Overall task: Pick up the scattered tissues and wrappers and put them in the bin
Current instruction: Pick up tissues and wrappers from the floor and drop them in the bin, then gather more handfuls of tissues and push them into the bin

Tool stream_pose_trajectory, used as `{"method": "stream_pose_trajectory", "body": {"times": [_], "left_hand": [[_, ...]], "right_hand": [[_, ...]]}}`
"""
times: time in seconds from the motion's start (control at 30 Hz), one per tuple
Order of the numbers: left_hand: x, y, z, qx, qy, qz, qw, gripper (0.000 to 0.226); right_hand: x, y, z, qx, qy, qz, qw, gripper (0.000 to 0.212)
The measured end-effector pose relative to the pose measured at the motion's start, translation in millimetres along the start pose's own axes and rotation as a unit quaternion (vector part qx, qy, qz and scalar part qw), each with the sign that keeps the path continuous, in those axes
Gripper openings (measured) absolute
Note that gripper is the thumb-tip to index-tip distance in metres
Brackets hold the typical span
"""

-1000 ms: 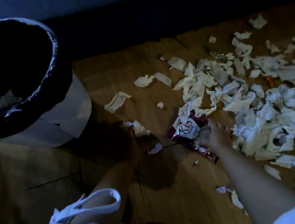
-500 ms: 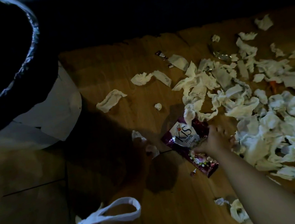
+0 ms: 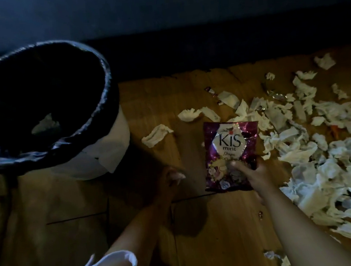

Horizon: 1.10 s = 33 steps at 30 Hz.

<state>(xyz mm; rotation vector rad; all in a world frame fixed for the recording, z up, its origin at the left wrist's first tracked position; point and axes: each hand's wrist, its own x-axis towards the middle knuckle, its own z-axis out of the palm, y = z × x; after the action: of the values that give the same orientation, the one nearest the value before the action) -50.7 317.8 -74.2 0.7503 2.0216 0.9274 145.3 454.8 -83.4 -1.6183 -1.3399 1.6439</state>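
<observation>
Purple foil mint wrapper [image 3: 230, 148] is held at frame centre by right hand [image 3: 253, 175], gripping its lower edge. Left hand [image 3: 170, 178] pinches a small white tissue scrap [image 3: 180, 176]. Black-lined white bin [image 3: 112, 145] stands upper left. Risk: slippery foil, edge-held, may drop short.

1 bin [image 3: 115, 144], 1 purple mint wrapper [image 3: 230, 146], approx 3 sm foil wrappers [image 3: 276, 95], dozens of tissues [image 3: 157, 135]
</observation>
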Motion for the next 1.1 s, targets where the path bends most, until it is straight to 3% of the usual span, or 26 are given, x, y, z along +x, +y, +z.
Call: {"method": "stream_pose_trajectory", "body": {"times": [0.03, 0.13, 0.23, 0.3, 0.43, 0.53, 0.63, 0.77, 0.9, 1.1], "left_hand": [[-11.0, 17.7, -12.6, 0.038, -0.013, 0.037, 0.998, 0.04], [-27.4, 52.6, -43.7, 0.041, 0.04, 0.093, 0.994, 0.014], [-49.0, 93.5, -74.7, 0.07, 0.119, 0.175, 0.975, 0.029], [-60.7, 119.0, -99.3, 0.038, 0.182, 0.184, 0.965, 0.024], [-70.6, 158.1, -160.8, -0.084, 0.267, 0.166, 0.945, 0.016], [-69.8, 170.6, -211.0, -0.116, 0.298, 0.145, 0.936, 0.015], [-60.8, 163.5, -251.1, -0.114, 0.329, 0.094, 0.933, 0.019], [-45.5, 137.3, -277.8, -0.089, 0.346, 0.019, 0.934, 0.025], [-31.8, 116.3, -283.2, -0.09, 0.37, -0.026, 0.924, 0.015], [-24.9, 100.5, -272.4, -0.095, 0.352, -0.045, 0.93, 0.029]], "right_hand": [[-4.7, -12.6, 6.2, 0.023, -0.004, -0.008, 1.0, 0.046], [-20.8, -59.1, 27.4, 0.052, -0.008, -0.047, 0.998, 0.036], [-44.6, -112.9, 51.3, 0.045, -0.033, -0.113, 0.992, 0.033], [-61.8, -150.7, 67.2, 0.05, -0.037, -0.149, 0.987, 0.027], [-93.5, -222.2, 101.2, 0.075, -0.043, -0.192, 0.978, 0.013], [-110.2, -265.1, 135.2, 0.114, -0.086, -0.196, 0.97, 0.022], [-120.0, -288.2, 182.8, 0.085, -0.116, -0.21, 0.967, 0.026], [-124.0, -281.7, 242.5, 0.04, -0.127, -0.181, 0.974, 0.038], [-114.8, -258.1, 285.0, 0.003, -0.133, -0.151, 0.98, 0.051], [-125.6, -233.4, 289.3, -0.144, -0.175, -0.142, 0.963, 0.051]]}}
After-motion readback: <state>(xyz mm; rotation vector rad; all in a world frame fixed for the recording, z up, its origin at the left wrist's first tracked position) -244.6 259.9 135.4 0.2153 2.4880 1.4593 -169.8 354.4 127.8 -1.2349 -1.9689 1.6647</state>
